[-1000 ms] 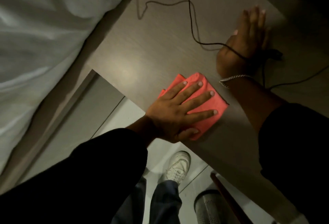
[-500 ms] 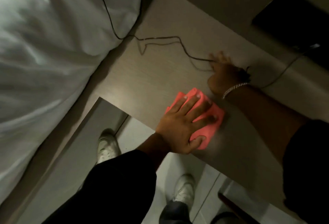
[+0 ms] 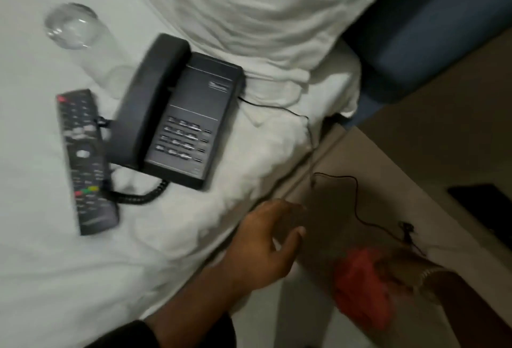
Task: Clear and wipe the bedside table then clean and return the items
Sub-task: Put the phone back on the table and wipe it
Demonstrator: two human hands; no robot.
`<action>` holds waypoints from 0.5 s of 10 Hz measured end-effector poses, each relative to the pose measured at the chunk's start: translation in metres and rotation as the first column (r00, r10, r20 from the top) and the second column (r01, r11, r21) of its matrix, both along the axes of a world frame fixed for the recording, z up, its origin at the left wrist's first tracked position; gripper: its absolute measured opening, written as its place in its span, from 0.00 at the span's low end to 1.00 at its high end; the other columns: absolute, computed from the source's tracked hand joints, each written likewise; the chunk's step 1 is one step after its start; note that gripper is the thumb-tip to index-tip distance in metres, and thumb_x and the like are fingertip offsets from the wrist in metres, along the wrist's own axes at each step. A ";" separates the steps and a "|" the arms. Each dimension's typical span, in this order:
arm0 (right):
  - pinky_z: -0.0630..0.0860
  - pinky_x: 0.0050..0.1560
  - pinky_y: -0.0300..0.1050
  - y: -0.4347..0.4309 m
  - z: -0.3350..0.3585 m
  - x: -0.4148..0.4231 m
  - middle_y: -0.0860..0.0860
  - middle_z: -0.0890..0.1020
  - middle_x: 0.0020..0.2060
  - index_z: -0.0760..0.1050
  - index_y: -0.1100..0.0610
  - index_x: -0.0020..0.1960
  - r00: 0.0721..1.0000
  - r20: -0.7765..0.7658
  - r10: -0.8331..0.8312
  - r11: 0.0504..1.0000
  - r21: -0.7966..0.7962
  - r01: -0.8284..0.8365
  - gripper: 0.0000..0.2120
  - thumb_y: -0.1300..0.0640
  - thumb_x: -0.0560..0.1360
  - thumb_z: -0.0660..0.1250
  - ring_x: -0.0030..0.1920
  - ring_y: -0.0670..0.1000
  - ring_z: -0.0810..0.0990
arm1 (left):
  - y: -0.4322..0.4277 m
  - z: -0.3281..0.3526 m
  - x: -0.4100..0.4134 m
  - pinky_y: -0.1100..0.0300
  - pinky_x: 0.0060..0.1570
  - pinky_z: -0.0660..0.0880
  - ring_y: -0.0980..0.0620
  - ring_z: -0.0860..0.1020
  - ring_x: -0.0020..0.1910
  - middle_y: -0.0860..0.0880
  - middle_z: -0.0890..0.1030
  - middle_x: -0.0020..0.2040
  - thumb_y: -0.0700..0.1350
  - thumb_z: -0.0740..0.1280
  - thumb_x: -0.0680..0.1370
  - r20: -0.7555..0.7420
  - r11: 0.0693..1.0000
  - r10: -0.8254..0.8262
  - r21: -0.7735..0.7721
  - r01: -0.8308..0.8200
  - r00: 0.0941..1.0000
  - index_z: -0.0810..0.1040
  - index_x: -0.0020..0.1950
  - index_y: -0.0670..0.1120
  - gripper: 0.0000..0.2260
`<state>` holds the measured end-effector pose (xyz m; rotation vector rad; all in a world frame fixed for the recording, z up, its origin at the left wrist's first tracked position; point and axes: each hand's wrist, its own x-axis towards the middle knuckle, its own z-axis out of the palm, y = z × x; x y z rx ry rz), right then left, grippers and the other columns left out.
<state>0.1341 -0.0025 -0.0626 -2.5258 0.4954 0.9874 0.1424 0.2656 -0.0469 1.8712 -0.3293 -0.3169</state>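
On the white bed lie a black desk phone (image 3: 182, 118), a black remote control (image 3: 84, 159) to its left and a clear drinking glass (image 3: 80, 43) on its side behind them. My left hand (image 3: 266, 245) hovers open over the bed's edge, holding nothing. My right hand (image 3: 399, 270), blurred, grips the red-orange cloth (image 3: 360, 286) above the bedside table (image 3: 332, 209) at the lower right. The phone's thin cord (image 3: 357, 201) runs from the bed across the table top.
A white pillow (image 3: 263, 10) lies behind the phone. A blue headboard (image 3: 432, 26) rises at the upper right, above a beige wall. A dark flat object (image 3: 484, 206) sits at the table's far right. Pale floor shows below the table's edge.
My view swung left from the table to the bed. My left hand came off the cloth and moved toward the bed. My right hand left the cord and took the cloth.
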 end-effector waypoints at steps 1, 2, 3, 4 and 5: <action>0.72 0.56 0.45 0.043 0.011 -0.007 0.60 0.84 0.53 0.81 0.56 0.46 0.909 0.001 -0.417 0.883 0.239 0.405 0.10 0.68 0.76 0.65 0.57 0.58 0.80 | 0.048 0.041 0.023 0.56 0.49 0.78 0.52 0.82 0.48 0.48 0.83 0.48 0.41 0.68 0.76 0.073 0.989 0.125 -0.091 -0.118 0.990 0.82 0.53 0.43 0.08; 0.77 0.41 0.45 0.076 0.030 0.006 0.59 0.84 0.43 0.80 0.54 0.41 0.837 0.062 -0.543 0.798 0.350 0.491 0.13 0.70 0.75 0.65 0.45 0.57 0.83 | 0.072 0.060 0.044 0.59 0.47 0.77 0.52 0.82 0.48 0.49 0.84 0.48 0.42 0.66 0.76 0.219 0.975 0.222 -0.076 -0.211 0.950 0.82 0.51 0.42 0.08; 0.72 0.24 0.33 0.143 0.057 0.052 0.53 0.83 0.35 0.80 0.54 0.43 0.749 0.185 -0.637 0.688 0.574 0.443 0.09 0.66 0.75 0.67 0.26 0.42 0.79 | 0.104 0.069 0.081 0.56 0.51 0.75 0.47 0.80 0.49 0.46 0.83 0.47 0.37 0.64 0.76 0.455 0.893 0.417 -0.042 -0.449 0.787 0.82 0.47 0.39 0.07; 0.71 0.22 0.33 0.183 0.068 0.083 0.53 0.82 0.35 0.80 0.57 0.45 0.724 0.211 -0.657 0.623 0.692 0.364 0.05 0.63 0.76 0.66 0.25 0.42 0.77 | 0.123 0.061 0.096 0.55 0.52 0.73 0.45 0.79 0.49 0.44 0.83 0.47 0.34 0.64 0.74 0.497 0.785 0.540 -0.007 -0.619 0.679 0.81 0.47 0.38 0.06; 0.71 0.21 0.37 0.221 0.066 0.106 0.53 0.82 0.37 0.79 0.59 0.54 0.758 0.127 -0.640 0.535 0.782 0.321 0.09 0.55 0.76 0.68 0.25 0.47 0.78 | 0.136 0.049 0.104 0.56 0.51 0.71 0.43 0.79 0.50 0.42 0.82 0.50 0.39 0.65 0.76 0.340 0.651 0.671 0.154 -0.743 0.659 0.79 0.54 0.39 0.10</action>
